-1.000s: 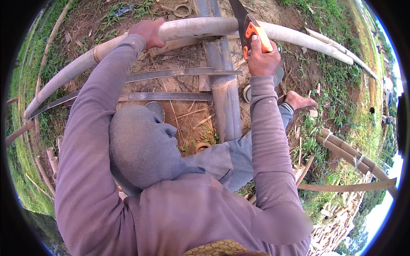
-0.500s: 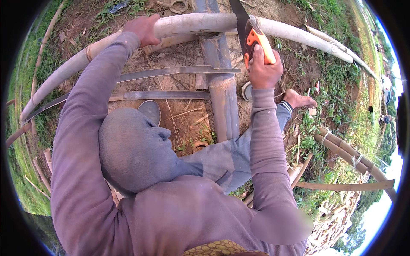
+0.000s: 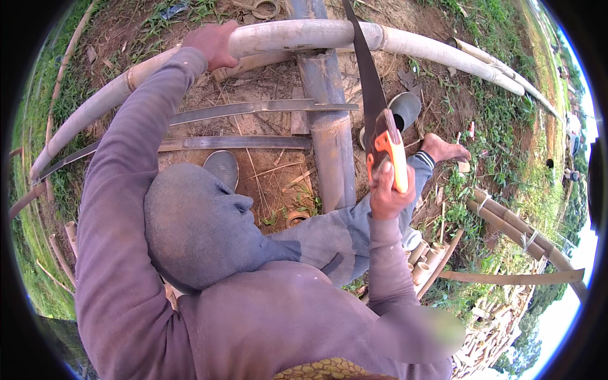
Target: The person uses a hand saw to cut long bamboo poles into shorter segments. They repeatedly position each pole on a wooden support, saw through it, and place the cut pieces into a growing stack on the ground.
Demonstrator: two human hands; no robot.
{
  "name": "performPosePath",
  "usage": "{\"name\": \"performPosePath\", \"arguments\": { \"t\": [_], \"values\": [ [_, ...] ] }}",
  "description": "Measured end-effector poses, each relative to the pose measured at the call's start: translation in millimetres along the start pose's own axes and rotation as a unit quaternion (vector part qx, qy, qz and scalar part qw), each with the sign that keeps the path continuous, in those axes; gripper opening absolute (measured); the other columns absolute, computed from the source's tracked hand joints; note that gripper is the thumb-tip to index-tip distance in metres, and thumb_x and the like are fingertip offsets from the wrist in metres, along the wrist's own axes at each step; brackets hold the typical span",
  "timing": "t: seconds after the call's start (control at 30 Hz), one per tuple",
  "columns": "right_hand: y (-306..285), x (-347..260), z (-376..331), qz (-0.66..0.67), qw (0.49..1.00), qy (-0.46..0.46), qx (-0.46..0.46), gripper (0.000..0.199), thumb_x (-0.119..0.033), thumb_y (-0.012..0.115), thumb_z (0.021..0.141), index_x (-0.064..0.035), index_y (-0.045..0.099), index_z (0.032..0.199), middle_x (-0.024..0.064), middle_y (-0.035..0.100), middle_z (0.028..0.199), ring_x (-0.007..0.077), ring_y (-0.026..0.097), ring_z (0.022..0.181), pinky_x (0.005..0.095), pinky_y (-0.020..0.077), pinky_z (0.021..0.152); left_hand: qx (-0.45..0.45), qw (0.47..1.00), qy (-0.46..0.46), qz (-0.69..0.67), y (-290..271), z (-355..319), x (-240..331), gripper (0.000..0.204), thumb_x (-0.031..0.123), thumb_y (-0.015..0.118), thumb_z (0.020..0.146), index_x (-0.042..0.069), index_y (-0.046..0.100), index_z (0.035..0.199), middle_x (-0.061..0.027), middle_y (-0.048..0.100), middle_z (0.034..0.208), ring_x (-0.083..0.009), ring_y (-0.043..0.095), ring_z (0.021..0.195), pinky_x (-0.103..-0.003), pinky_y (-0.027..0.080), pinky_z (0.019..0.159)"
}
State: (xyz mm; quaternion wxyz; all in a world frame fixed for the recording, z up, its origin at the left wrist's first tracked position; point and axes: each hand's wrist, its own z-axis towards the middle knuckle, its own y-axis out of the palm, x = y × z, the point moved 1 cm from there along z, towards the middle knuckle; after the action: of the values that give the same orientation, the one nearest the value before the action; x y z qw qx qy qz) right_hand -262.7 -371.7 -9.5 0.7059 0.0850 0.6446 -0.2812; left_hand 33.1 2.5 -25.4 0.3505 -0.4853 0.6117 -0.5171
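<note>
A long pale bamboo pole (image 3: 291, 35) runs across the far side, resting over a thick grey bamboo post (image 3: 329, 133). Wrapped over the pole left of the post, my left hand (image 3: 214, 45) grips it. My right hand (image 3: 391, 193) is closed round the orange handle of a handsaw (image 3: 388, 149). The dark blade reaches away from me, and its far part lies against the pole just right of the post, near a joint ring. Whether the teeth have cut into the pole, I cannot tell.
Two split bamboo strips (image 3: 253, 109) lie between me and the pole. My bare foot (image 3: 445, 149) is at the right, by a dark slip-on shoe (image 3: 405, 109). Cut bamboo pieces (image 3: 423, 269) sit beside my right forearm. Tied bamboo poles (image 3: 513, 225) stand farther right.
My right hand has drawn the saw back toward me, so more of the blade shows on the near side of the pole. My left hand stays in place on the pole.
</note>
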Motion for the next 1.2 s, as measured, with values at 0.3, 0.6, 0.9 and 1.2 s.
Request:
{"name": "performPosePath", "arguments": {
  "t": [0.3,0.6,0.9,1.2],
  "values": [
    [58.2,-20.1,74.1,0.030,0.999,0.009,-0.034,0.017,-0.009,0.074,0.103,0.0038,0.063,0.109,0.0033,0.068,0.081,0.0074,0.065,0.069,0.0237,0.0526,0.059,-0.045,0.999,-0.011,-0.016,-10.3,4.5,-6.3,0.070,0.045,0.083,0.076,0.020,0.058,0.136,-0.0151,0.076,0.119,-0.0387,0.072,0.114,-0.052,0.057,0.097],
    [28.9,7.3,26.4,0.082,0.997,-0.005,-0.006,0.018,-0.008,0.068,0.105,0.0080,0.060,0.108,0.0106,0.067,0.082,0.0105,0.064,0.065,0.0305,0.0635,0.065,-0.035,0.999,-0.013,0.013,-7.8,1.3,7.0,0.074,0.046,0.084,0.076,0.020,0.058,0.140,-0.0144,0.076,0.121,-0.0380,0.072,0.114,-0.052,0.057,0.099],
    [54.3,-15.0,66.2,0.033,0.999,0.012,-0.017,0.018,-0.007,0.077,0.100,0.0047,0.066,0.108,0.0049,0.070,0.091,0.0083,0.066,0.079,0.0261,0.0591,0.069,-0.049,0.999,-0.010,-0.002,-16.6,14.5,-10.7,0.072,0.044,0.083,0.076,0.021,0.057,0.138,-0.0146,0.076,0.121,-0.0380,0.073,0.114,-0.052,0.057,0.099],
    [46.2,11.7,64.8,0.018,1.000,-0.010,-0.013,0.019,-0.015,0.072,0.105,0.0010,0.062,0.105,0.0029,0.064,0.068,0.0081,0.058,0.052,0.0260,0.0494,0.047,-0.036,0.999,-0.009,0.001,0.4,-2.4,7.2,0.074,0.045,0.084,0.073,0.021,0.059,0.138,-0.0144,0.077,0.117,-0.0384,0.073,0.112,-0.053,0.058,0.097]
  ]
}}
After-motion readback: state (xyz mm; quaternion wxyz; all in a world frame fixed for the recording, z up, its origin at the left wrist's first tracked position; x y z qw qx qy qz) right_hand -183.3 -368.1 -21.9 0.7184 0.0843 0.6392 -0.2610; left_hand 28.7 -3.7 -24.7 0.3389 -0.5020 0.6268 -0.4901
